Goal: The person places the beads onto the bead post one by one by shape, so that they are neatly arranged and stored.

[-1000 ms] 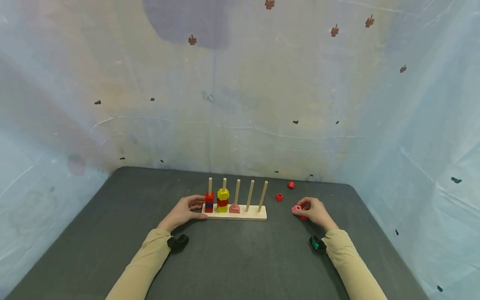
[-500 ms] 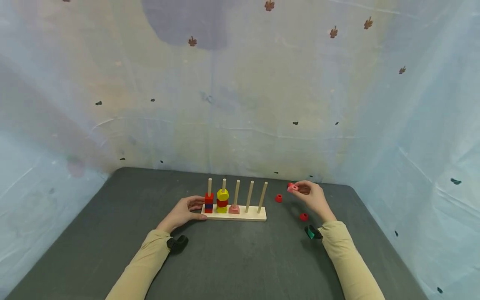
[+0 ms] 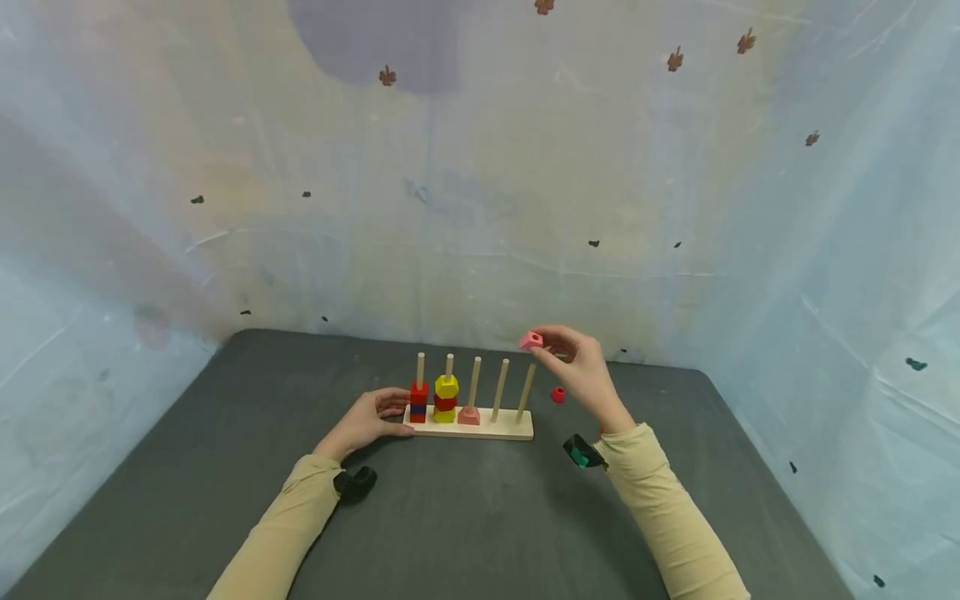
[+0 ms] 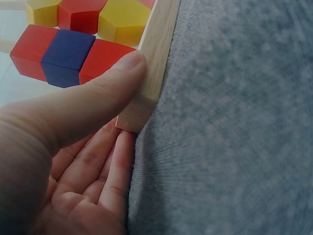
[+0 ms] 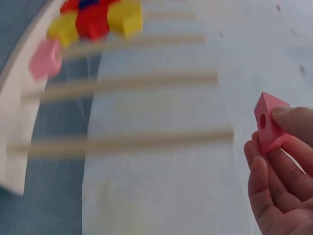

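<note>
Pink, round-holed angular block [image 5: 269, 123] in right hand [image 3: 588, 379], near wooden pegs [image 3: 499, 392].

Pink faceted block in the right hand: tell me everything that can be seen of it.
The pink faceted block has flat, smooth-looking faces set at angles, with a round hole in one; it may be painted wood. The bare right hand pinches it between thumb and fingers, which cover part of it. It is in the air, threaded on no peg, near the tip of the rightmost pale wooden peg but apart from it.
</note>
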`<state>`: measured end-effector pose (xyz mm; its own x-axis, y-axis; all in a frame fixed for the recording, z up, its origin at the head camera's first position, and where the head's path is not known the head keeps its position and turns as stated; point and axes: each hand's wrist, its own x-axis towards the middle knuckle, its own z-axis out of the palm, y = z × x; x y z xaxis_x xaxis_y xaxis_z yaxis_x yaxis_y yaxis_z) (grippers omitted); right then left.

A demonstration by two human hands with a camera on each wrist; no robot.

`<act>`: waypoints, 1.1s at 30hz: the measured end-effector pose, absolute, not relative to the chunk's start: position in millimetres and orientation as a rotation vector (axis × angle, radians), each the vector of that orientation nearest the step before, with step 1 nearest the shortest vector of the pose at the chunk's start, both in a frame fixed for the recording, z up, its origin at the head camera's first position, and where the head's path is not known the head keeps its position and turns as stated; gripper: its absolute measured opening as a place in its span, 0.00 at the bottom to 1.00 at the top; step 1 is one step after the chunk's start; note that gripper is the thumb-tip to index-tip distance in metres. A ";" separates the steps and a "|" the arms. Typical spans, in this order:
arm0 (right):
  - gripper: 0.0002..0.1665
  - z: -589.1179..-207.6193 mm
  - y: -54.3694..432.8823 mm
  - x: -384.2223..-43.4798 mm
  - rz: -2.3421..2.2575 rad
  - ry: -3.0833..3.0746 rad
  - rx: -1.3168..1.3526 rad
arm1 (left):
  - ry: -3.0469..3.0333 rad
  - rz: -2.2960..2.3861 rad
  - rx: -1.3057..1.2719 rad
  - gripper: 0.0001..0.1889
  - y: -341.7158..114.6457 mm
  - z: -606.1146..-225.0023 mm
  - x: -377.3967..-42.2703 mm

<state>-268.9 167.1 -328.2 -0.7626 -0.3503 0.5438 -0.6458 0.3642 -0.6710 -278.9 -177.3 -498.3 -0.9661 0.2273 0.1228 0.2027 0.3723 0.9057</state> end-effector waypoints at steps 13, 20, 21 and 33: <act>0.19 -352.0 116.3 -277.5 1.397 -2.230 1.072 | 2.537 1.709 0.327 0.34 -177.6 -494.0 -282.2; 0.18 -362.7 104.0 -281.4 1.443 -2.243 1.013 | 2.566 1.689 0.404 0.36 -180.2 -497.7 -283.1; 0.17 -366.6 103.7 -284.9 1.449 -2.251 1.000 | 2.564 1.690 0.404 0.36 -180.4 -497.4 -282.7; 0.17 -378.9 102.7 -289.9 1.501 -2.269 0.887 | 2.525 1.718 0.317 0.35 -177.2 -492.1 -279.6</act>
<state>-289.9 102.7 -378.9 -0.7724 -0.3368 0.5384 -0.6273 0.2721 -0.7297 -279.6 -177.2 -492.1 -0.9762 0.2091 0.0569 0.1297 0.3533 0.9265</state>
